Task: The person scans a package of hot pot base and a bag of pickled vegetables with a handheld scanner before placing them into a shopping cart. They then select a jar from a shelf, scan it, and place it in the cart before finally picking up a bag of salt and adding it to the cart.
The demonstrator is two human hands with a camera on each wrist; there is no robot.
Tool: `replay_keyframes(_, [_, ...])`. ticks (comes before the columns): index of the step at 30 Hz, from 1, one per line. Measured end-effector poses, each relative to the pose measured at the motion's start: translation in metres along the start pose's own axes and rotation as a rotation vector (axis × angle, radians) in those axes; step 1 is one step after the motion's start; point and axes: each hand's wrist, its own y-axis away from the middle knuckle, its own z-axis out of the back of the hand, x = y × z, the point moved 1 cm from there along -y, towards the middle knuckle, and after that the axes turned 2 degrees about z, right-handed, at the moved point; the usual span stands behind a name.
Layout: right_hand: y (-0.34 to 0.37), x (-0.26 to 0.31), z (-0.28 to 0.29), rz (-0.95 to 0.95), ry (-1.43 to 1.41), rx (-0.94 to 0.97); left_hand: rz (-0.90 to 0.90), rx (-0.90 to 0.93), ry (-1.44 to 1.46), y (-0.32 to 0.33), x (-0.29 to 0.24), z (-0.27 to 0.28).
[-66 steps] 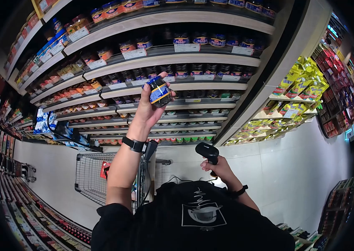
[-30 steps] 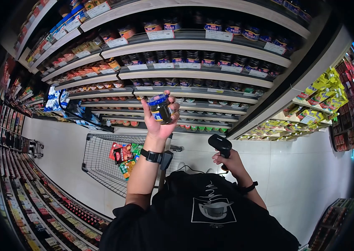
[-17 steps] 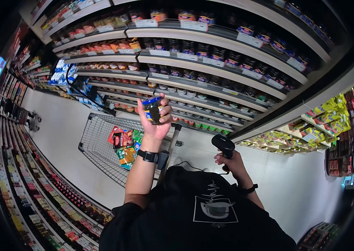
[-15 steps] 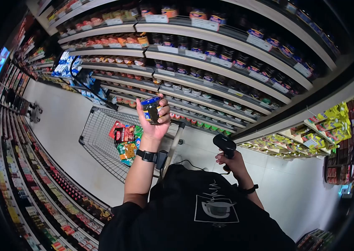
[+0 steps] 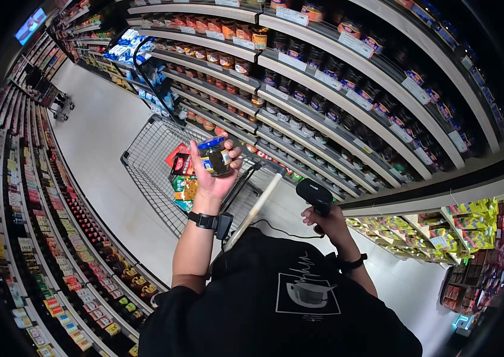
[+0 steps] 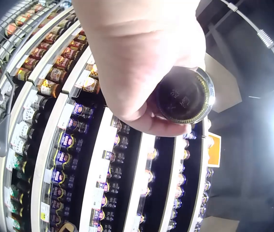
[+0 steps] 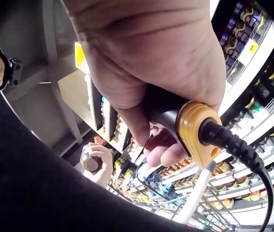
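My left hand grips a dark glass jar with a blue lid, held up above the cart's handle end. In the left wrist view the jar's round base faces the camera, with fingers curled round its side. My right hand grips a black handheld scanner by its handle. The right wrist view shows the scanner's yellow-rimmed handle end and the cable leading from it.
A wire cart holding several colourful packets stands below and left of the jar. Shelves of jars rise ahead and right. Yellow bags hang at far right; another stocked shelf curves along the left.
The view has turned, so the shelves slant more steeply and the cart's handle shows more. The jar, first tilted with its label toward the camera, is more upright. Both hands have kept their grips.
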Motion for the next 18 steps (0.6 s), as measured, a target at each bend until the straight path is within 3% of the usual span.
replay_keyframes(6, [-0.003,-0.001,-0.005,0.017,0.004,0.033,-0.015,0.027,-0.075,0.020,-0.019,0.018])
replay_keyframes(8, [-0.002,-0.005,-0.003,0.020,0.018,0.049,-0.202,-0.220,-0.347,0.027,-0.036,0.021])
replay_keyframes(9, [-0.002,-0.007,-0.002,0.020,0.023,0.057,-0.251,-0.218,-0.439,0.032,-0.052,0.033])
replay_keyframes(10, [0.000,-0.007,-0.002,0.013,0.031,0.050,-0.329,-0.339,-0.594,0.037,-0.061,0.027])
replay_keyframes(12, [0.004,-0.004,-0.003,0.000,0.046,0.037,-0.358,-0.601,-0.800,0.050,-0.087,0.036])
replay_keyframes(17, [0.002,-0.018,0.001,-0.064,0.044,0.069,-0.221,-0.939,-0.793,0.085,-0.138,0.103])
replay_keyframes(18, [0.004,-0.018,0.000,-0.101,0.038,0.044,-0.131,-1.077,-0.856,0.100,-0.159,0.171])
